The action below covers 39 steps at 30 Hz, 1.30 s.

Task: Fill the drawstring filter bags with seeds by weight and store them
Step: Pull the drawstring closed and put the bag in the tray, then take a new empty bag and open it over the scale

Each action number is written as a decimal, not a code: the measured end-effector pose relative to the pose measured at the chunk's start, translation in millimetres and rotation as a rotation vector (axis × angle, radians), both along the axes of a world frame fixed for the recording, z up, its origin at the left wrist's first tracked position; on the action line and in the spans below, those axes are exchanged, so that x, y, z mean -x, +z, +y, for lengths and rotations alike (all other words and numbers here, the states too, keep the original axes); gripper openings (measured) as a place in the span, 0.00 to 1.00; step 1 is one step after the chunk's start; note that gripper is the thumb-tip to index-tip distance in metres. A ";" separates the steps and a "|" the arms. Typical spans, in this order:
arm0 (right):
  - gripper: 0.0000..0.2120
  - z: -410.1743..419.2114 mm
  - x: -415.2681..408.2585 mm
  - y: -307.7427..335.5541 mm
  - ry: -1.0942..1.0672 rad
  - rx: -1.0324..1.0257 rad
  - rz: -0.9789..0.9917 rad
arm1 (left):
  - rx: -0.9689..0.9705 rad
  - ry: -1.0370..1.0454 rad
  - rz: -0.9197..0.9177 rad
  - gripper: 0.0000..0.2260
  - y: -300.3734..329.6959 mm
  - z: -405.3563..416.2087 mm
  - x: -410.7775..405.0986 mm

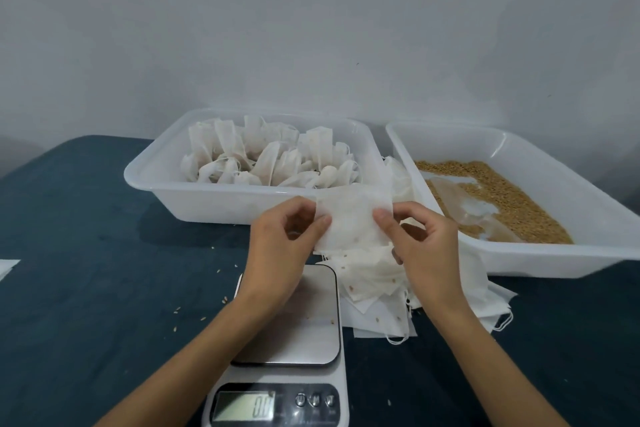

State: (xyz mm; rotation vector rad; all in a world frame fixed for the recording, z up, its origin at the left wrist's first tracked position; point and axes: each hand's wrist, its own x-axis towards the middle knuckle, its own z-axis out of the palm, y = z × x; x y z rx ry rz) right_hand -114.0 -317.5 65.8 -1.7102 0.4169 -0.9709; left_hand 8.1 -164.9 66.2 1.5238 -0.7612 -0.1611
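left hand [287,236] + right hand [420,236]: each pinching a side of flat white fabric filter bag [351,218], likely to open its mouth | above silver-topped digital scale [304,319] at desk's near edge, ready for weighing

A flat white filter bag [351,215] (empty, seed-flecked) hangs above the scale [298,322], beside the seed tray [568,191].
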 end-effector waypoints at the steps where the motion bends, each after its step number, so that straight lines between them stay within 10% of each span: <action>1: 0.05 1.7 0.4 -0.4 0.003 0.034 0.005 | -0.008 0.052 -0.093 0.09 0.0 0.6 1.4; 5: 0.06 9.7 0.3 3.2 0.111 0.018 -0.038 | 0.017 0.134 -0.277 0.14 -0.4 0.4 3.1; 14: 0.06 17.3 2.9 6.8 0.240 0.003 0.006 | 0.105 0.004 0.091 0.10 -0.3 -2.0 -5.9; 33: 0.14 11.0 3.4 12.1 0.281 -0.386 0.064 | 0.053 0.057 -0.141 0.11 1.1 1.8 -3.1; 39: 0.07 19.5 7.7 17.0 0.289 0.008 -0.018 | 0.215 -0.026 0.331 0.10 12.4 4.1 -8.1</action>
